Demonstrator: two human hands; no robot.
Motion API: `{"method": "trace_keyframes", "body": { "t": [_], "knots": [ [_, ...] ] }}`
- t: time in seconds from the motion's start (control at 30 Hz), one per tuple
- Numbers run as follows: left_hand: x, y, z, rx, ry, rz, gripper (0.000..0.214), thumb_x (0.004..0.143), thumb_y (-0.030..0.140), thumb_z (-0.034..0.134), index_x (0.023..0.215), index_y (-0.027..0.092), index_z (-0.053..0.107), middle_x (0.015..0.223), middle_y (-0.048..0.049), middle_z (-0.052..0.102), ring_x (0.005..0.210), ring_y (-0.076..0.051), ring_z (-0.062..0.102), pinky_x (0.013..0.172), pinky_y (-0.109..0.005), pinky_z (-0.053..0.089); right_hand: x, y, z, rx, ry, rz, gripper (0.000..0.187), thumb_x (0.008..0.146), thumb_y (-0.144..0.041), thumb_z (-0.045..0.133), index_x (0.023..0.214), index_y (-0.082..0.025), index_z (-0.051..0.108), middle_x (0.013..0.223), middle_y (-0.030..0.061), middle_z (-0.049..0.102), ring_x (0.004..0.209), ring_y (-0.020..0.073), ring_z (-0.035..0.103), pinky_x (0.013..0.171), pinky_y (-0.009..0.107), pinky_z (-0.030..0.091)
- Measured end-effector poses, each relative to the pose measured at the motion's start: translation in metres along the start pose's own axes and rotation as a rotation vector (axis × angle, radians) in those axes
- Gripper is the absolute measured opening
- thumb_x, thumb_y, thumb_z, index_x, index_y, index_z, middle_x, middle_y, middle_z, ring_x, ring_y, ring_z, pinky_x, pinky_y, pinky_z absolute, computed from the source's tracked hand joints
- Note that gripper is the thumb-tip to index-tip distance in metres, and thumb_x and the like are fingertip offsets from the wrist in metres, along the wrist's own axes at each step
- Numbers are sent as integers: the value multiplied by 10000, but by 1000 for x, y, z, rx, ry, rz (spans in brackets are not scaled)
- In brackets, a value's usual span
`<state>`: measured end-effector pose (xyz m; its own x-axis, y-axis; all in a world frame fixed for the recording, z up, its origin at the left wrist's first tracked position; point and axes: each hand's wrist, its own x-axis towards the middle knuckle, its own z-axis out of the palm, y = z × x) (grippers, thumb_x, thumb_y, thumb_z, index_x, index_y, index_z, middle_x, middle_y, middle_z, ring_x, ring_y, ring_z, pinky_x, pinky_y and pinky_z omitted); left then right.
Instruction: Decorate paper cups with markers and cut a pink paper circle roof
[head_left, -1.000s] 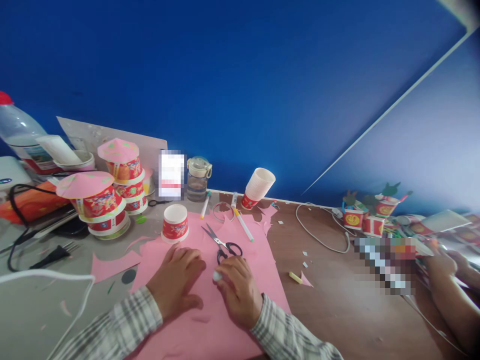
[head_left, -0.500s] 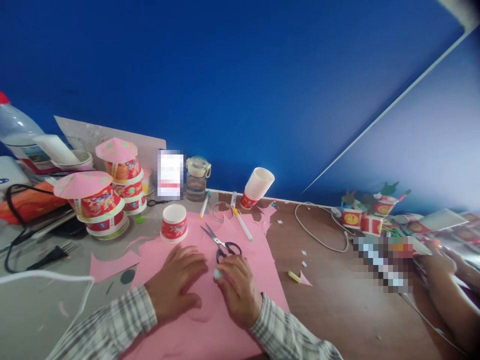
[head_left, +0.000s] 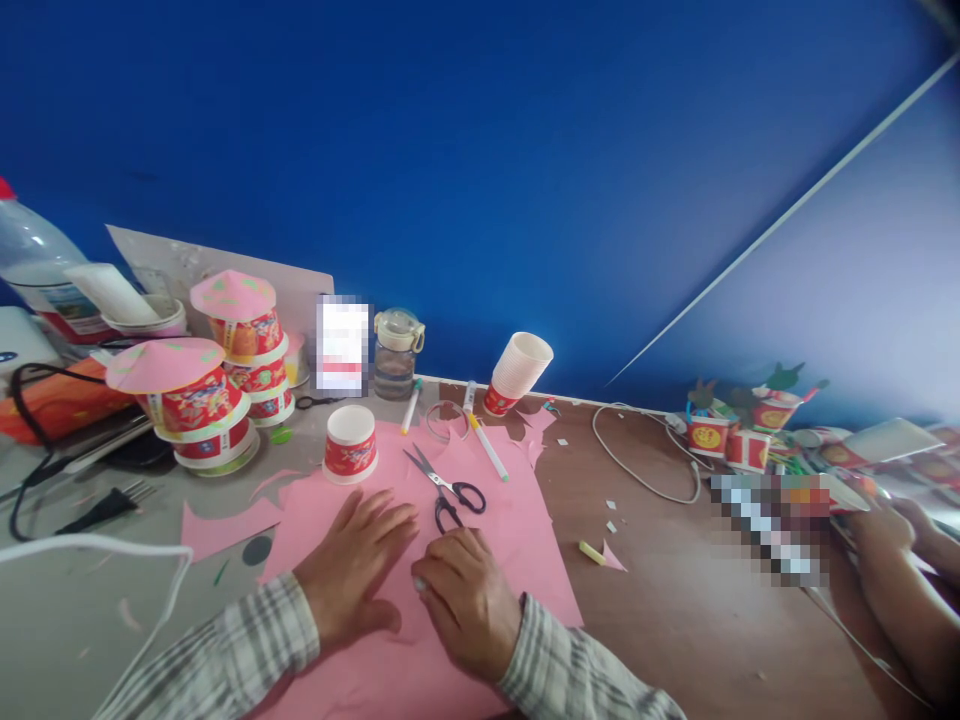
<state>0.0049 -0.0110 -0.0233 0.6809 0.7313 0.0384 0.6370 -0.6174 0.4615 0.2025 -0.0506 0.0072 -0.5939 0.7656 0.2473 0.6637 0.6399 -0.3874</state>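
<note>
My left hand point(head_left: 351, 570) lies flat, fingers stretched out, on a sheet of pink paper point(head_left: 529, 570). To its right, my right hand point(head_left: 469, 605) is closed around a small whitish piece point(head_left: 418, 583), low over the same sheet. Most of that piece is hidden by the fingers, and its kind does not show. Just beyond the right hand, black-handled scissors point(head_left: 448, 488) rest on the paper with their blades slightly apart. A red and white paper cup point(head_left: 350, 458) stands mouth up beyond my left fingertips.
Cup towers with pink cone roofs point(head_left: 165, 366) stand at left, near a black plug point(head_left: 105, 512). Behind are a water bottle point(head_left: 395, 360), tilted stacked cups point(head_left: 517, 372) and markers point(head_left: 489, 448). A pale cable point(head_left: 649, 488) and another person's arm point(head_left: 900, 580) are at right.
My right hand has shifted slightly left and nearer to me with the whitish piece, uncovering more of the scissors' handles. My left hand stays almost in place.
</note>
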Motion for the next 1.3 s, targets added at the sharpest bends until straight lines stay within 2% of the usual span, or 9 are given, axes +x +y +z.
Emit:
{"method": "trace_keyframes", "body": {
  "t": [0.13,0.43,0.57,0.67,0.8,0.93,1.3],
  "knots": [
    [0,-1,1,11,-12,5,845,487,583,577,1226,311,270,1330,-78,367,1203,-354,161,955,-607,43,2,2,-1,-66,-38,14,142,865,-249,459,916,-235,591,859,33,632,824,220,548,745,345,424],
    [1,3,-4,-23,-78,-44,842,481,599,567,1219,318,276,1342,-65,338,1211,-353,116,952,-606,-9,2,7,-1,-156,-3,72,72,819,-216,530,849,-221,596,832,19,616,800,215,534,725,328,406],
    [3,5,-8,-37,-101,-58,834,472,621,550,1208,329,288,1343,-50,336,1213,-358,119,953,-612,8,0,12,-1,-148,57,136,76,797,-192,549,848,-222,597,852,25,611,808,224,534,716,332,407],
    [3,6,-8,-35,-100,-62,846,466,635,537,1211,323,284,1338,-48,348,1216,-350,120,958,-611,9,0,10,-1,-61,107,155,128,772,-176,581,885,-234,595,867,26,614,813,227,543,717,332,415],
    [2,5,-5,-21,-92,-58,841,480,634,528,1214,304,283,1346,-59,334,1219,-343,108,958,-609,7,2,1,0,18,33,59,97,809,-194,546,877,-240,599,835,23,625,791,221,555,712,327,426],
    [2,4,-4,-13,-87,-47,832,484,630,529,1210,303,288,1347,-62,332,1221,-337,103,958,-605,1,3,-4,1,-65,-19,10,91,830,-208,517,863,-227,600,827,32,622,799,231,544,727,340,423],
    [1,8,-10,-42,-97,-69,817,484,613,549,1203,319,296,1343,-56,336,1221,-338,113,964,-602,-2,2,10,-1,-129,20,113,49,789,-205,557,805,-225,599,825,26,619,794,231,543,698,332,405]
  ]
}}
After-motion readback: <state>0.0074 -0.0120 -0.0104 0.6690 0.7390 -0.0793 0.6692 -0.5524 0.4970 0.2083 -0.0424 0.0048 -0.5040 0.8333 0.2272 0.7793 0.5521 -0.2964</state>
